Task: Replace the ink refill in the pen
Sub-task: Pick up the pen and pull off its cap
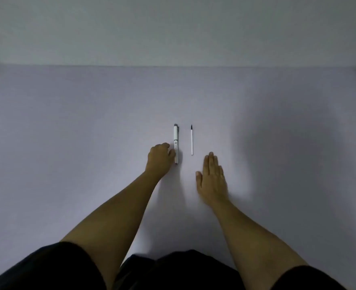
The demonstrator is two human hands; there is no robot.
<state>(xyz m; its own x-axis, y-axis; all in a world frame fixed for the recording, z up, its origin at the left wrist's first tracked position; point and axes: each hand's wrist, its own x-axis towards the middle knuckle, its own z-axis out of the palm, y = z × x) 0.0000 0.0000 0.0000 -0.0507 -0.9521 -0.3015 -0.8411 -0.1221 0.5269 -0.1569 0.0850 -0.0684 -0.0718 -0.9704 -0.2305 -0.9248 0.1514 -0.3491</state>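
Observation:
A white pen (176,141) with a grey cap end lies lengthwise on the pale table (89,132), pointing away from me. My left hand (160,159) is curled beside its near half, fingertips touching the barrel from the left; the pen still rests on the table. A thin white ink refill (191,142) with a dark tip lies parallel, a little to the right of the pen. My right hand (211,178) lies flat, palm down, fingers together, just short of the refill's near end and not touching it.
A plain wall (173,28) rises behind the table's far edge. A broad shadow (288,153) falls across the right side of the table. My dark clothing (173,273) fills the bottom of the view.

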